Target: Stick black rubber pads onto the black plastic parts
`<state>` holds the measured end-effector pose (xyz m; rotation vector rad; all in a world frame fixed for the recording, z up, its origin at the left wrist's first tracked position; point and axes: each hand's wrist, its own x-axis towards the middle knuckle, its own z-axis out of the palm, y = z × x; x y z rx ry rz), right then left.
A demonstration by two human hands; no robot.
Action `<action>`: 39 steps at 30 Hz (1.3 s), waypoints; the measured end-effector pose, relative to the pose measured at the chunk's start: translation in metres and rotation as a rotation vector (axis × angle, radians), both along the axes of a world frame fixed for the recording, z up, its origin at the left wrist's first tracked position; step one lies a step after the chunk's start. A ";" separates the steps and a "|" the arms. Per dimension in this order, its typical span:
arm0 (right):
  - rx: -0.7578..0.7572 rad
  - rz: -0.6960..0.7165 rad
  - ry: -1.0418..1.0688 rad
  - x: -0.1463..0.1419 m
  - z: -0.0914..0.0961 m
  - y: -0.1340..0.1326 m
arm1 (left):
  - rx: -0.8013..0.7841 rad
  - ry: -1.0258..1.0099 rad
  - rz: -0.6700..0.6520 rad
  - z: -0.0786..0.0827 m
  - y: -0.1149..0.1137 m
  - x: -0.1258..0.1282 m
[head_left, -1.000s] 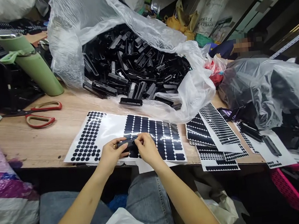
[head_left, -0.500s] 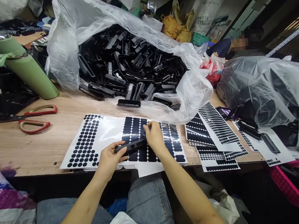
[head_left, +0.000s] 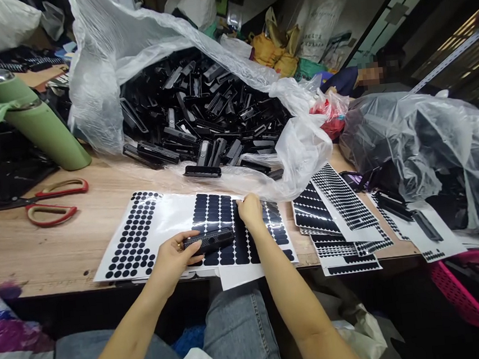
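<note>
My left hand (head_left: 173, 258) is closed around a long black plastic part (head_left: 211, 240), held just above the table's near edge. My right hand (head_left: 250, 211) reaches forward onto a white sheet of dark oval stickers (head_left: 227, 228), its fingers pinched together on the sheet near the top rows; what they pinch is too small to see. A second sheet with round dark dots (head_left: 132, 235) lies to the left, partly under the oval sheet.
A big clear bag of black plastic parts (head_left: 199, 110) fills the table's back. Red-handled scissors (head_left: 51, 202) and a green bottle (head_left: 34, 120) sit at left. More sticker sheets (head_left: 340, 215) and another bagged pile (head_left: 426, 144) lie right. A person sits far right behind.
My right hand left the black part and moved forward onto the oval sticker sheet. My left hand kept hold of the part.
</note>
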<state>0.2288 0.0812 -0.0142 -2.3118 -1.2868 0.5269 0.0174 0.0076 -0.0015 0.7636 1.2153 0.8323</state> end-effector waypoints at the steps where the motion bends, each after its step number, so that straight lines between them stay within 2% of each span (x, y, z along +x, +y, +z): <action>1: 0.012 -0.005 0.015 -0.001 0.000 0.001 | 0.009 0.005 -0.012 0.002 0.001 0.000; 5: 0.077 0.026 0.130 -0.001 0.001 0.000 | 0.024 0.009 -0.045 0.005 0.002 -0.001; 8: 0.137 0.080 0.250 0.002 0.005 -0.017 | 0.023 0.007 -0.049 0.001 0.000 -0.004; 11: 0.160 0.103 0.541 0.003 0.010 -0.048 | 0.028 -0.003 -0.053 -0.004 -0.001 -0.005; 14: 0.074 0.106 0.908 -0.001 0.014 -0.076 | 0.029 -0.013 -0.070 -0.006 0.000 -0.005; 16: 0.020 0.120 1.001 -0.006 0.014 -0.087 | 0.029 -0.015 -0.072 -0.007 0.001 -0.005; 28: 0.012 0.149 0.921 -0.017 0.007 -0.092 | 0.023 0.018 -0.061 -0.006 0.000 -0.003; 39: 0.092 0.120 0.826 -0.024 -0.003 -0.097 | 0.038 0.036 -0.037 -0.004 -0.002 -0.001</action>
